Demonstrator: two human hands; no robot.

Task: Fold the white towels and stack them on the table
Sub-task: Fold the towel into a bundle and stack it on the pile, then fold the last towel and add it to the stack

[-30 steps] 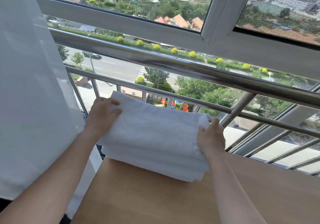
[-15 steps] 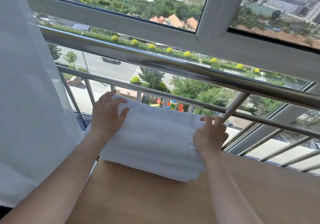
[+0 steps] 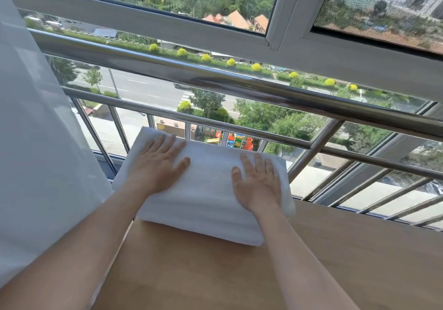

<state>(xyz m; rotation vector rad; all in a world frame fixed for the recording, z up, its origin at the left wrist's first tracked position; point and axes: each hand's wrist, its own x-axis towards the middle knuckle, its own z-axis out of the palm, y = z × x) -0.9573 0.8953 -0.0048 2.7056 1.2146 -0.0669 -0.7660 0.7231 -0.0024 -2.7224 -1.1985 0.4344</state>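
Head view: two hands, both flat with fingers straight. The left hand (image 3: 155, 165) presses the left part of the stack of white towels (image 3: 208, 189) and the right hand (image 3: 257, 185) presses its right part, the two well apart. It's one stack, and I can't count its layers. It sits at the far left corner of one wooden table (image 3: 215, 273), overhanging the left edge. Just behind runs a steel railing (image 3: 239, 89) under a white window frame (image 3: 167, 14). One sheer curtain (image 3: 36, 141) hangs on the left.

We note two bare hands: the left hand (image 3: 155, 165) and the right hand (image 3: 257, 182). The left forearm (image 3: 79, 245) and the right forearm (image 3: 299, 261) are bare up to the frame edge.
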